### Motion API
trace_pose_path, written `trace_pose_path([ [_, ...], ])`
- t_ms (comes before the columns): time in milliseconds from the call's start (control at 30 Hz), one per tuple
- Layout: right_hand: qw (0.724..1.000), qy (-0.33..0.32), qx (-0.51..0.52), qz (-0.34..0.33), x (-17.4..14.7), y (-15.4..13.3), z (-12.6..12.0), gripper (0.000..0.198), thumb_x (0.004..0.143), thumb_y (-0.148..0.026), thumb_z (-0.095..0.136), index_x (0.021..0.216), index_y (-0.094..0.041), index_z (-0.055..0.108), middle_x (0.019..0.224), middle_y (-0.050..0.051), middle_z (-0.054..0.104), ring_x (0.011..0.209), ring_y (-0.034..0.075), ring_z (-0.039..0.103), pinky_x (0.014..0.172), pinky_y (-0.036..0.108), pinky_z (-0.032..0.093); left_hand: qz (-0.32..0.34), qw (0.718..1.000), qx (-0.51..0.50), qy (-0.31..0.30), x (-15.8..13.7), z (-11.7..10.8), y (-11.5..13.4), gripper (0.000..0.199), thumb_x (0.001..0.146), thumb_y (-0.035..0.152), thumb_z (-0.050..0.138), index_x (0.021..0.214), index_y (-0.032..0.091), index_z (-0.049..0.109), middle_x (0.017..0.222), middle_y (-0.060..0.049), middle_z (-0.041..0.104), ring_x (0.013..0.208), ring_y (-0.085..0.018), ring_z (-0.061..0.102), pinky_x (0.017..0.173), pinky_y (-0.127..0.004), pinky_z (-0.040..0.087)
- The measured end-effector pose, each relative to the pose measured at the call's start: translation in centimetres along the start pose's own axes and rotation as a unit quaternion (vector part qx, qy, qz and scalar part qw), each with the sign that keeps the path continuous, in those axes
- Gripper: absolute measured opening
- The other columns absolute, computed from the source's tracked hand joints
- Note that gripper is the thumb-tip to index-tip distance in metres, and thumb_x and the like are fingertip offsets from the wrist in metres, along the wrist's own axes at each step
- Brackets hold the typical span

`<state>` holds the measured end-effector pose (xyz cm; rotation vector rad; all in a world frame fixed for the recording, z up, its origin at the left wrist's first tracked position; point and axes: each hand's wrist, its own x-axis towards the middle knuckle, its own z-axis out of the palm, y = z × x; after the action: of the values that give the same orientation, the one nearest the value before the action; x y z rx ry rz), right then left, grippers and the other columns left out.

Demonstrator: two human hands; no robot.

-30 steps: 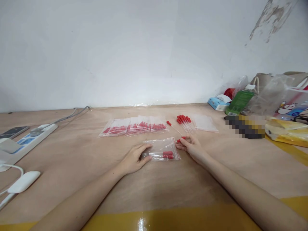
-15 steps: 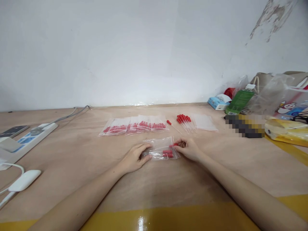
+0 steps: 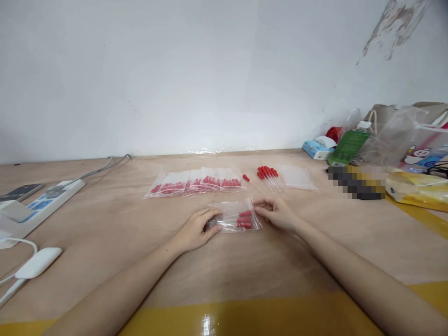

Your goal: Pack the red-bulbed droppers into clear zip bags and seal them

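From where I stand, yellow tape (image 3: 227, 315) crosses the near side of the table (image 3: 224, 268). Beyond it, the left hand (image 3: 196, 229) rests at one end of a clear zip bag (image 3: 227, 208), thumb and fingers parted around that end. The right hand (image 3: 278, 215) is loosely curled by the red-lined mouth; I can't tell whether it pinches the plastic. Three red-bulbed droppers (image 3: 245, 219) lie inside, bulbs toward the mouth. Farther back sit overlapping filled bags (image 3: 203, 181), a lone dropper (image 3: 246, 178), a fanned bunch of droppers (image 3: 268, 172) and flat bags (image 3: 299, 178), before a pale wall (image 3: 175, 84).
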<state>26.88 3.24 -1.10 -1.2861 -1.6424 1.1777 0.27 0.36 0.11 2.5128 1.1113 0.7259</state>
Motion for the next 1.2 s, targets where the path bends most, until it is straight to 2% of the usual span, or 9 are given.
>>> trace_pose_path([
  [133, 0.966, 0.112, -0.221, -0.071, 2.8, -0.2, -1.5, 0.014, 0.07, -0.024, 0.056, 0.081, -0.015, 0.06, 0.078, 0.006, 0.064, 0.069, 0.016, 0.057, 0.063, 0.028, 0.044, 0.015, 1.0, -0.007, 0.0, 0.0, 0.0, -0.1, 0.026, 0.085, 0.028, 0.051, 0.11, 0.021, 0.055, 0.113, -0.007, 0.057, 0.107, -0.02, 0.052, 0.092, -0.034, 0.043],
  [233, 0.928, 0.139, -0.342, -0.049, 5.6, -1.0, -1.2, 0.025, 0.071, -0.023, 0.058, 0.093, -0.013, 0.057, 0.094, 0.012, 0.063, 0.086, 0.022, 0.058, 0.073, 0.031, 0.042, 0.017, 1.0, -0.009, 0.002, 0.0, 0.1, -0.3, 0.025, 0.085, 0.028, 0.051, 0.109, 0.021, 0.056, 0.114, -0.007, 0.057, 0.107, -0.02, 0.052, 0.092, -0.035, 0.043],
  [367, 0.921, 0.127, -0.364, 0.05, 8.6, -2.2, 0.0, 0.03, 0.073, -0.026, 0.059, 0.098, -0.012, 0.054, 0.09, 0.018, 0.063, 0.089, 0.027, 0.059, 0.072, 0.033, 0.042, 0.019, 1.0, -0.016, 0.005, -0.1, 0.2, -0.4, 0.025, 0.085, 0.029, 0.052, 0.108, 0.021, 0.056, 0.113, -0.007, 0.058, 0.106, -0.02, 0.053, 0.091, -0.035, 0.043],
  [467, 0.925, 0.127, -0.355, 0.055, 8.6, -2.7, -0.4, 0.026, 0.073, -0.023, 0.059, 0.096, -0.013, 0.053, 0.084, 0.016, 0.062, 0.082, 0.026, 0.06, 0.07, 0.034, 0.043, 0.014, 1.0, -0.016, 0.002, -0.1, 0.1, -0.3, 0.025, 0.085, 0.027, 0.052, 0.108, 0.02, 0.056, 0.114, -0.007, 0.057, 0.106, -0.02, 0.053, 0.092, -0.035, 0.043],
  [567, 0.955, 0.138, -0.262, 0.012, 6.3, -2.8, -2.1, 0.038, 0.071, -0.018, 0.057, 0.106, -0.016, 0.045, 0.076, 0.008, 0.059, 0.068, 0.02, 0.059, 0.064, 0.033, 0.046, 0.008, 1.0, -0.016, -0.001, -0.1, 0.1, -0.3, 0.025, 0.085, 0.027, 0.052, 0.108, 0.021, 0.057, 0.114, -0.007, 0.057, 0.105, -0.02, 0.053, 0.091, -0.035, 0.044],
  [667, 0.992, 0.127, -0.024, 0.005, 3.4, -2.1, -3.0, 0.062, 0.07, -0.019, 0.054, 0.124, -0.02, 0.025, 0.063, -0.003, 0.05, 0.05, 0.014, 0.054, 0.049, 0.03, 0.049, 0.011, 1.0, -0.014, 0.009, -0.1, 0.1, -0.3, 0.024, 0.085, 0.028, 0.052, 0.107, 0.021, 0.057, 0.112, -0.007, 0.058, 0.104, -0.02, 0.053, 0.09, -0.035, 0.044],
  [833, 0.961, 0.219, 0.167, 0.005, 1.1, -0.1, -1.4, 0.087, 0.064, -0.023, 0.057, 0.13, -0.023, 0.001, 0.062, -0.01, 0.044, 0.052, 0.013, 0.058, 0.054, 0.03, 0.055, 0.011, 1.0, -0.006, 0.002, 0.0, 0.1, -0.3, 0.024, 0.085, 0.029, 0.052, 0.106, 0.021, 0.058, 0.112, -0.007, 0.058, 0.105, -0.021, 0.053, 0.089, -0.035, 0.045],
  [1000, 0.951, 0.236, 0.198, -0.006, 1.2, 0.7, 0.5, 0.08, 0.064, -0.025, 0.06, 0.125, -0.025, 0.008, 0.066, -0.008, 0.049, 0.057, 0.015, 0.062, 0.061, 0.032, 0.057, 0.008, 1.0, -0.006, -0.002, 0.0, 0.0, -0.2, 0.024, 0.085, 0.029, 0.051, 0.107, 0.021, 0.057, 0.113, -0.007, 0.057, 0.107, -0.021, 0.052, 0.09, -0.035, 0.044],
  [1200, 0.95, 0.198, 0.24, 0.004, 0.7, 0.8, 1.4, 0.051, 0.065, -0.032, 0.063, 0.1, -0.025, 0.026, 0.067, -0.007, 0.055, 0.06, 0.014, 0.063, 0.068, 0.033, 0.055, 0.005, 1.0, 0.002, 0.002, -0.1, 0.1, -0.2, 0.03, 0.085, 0.03, 0.051, 0.113, 0.021, 0.053, 0.113, -0.007, 0.057, 0.104, -0.021, 0.053, 0.089, -0.035, 0.044],
])
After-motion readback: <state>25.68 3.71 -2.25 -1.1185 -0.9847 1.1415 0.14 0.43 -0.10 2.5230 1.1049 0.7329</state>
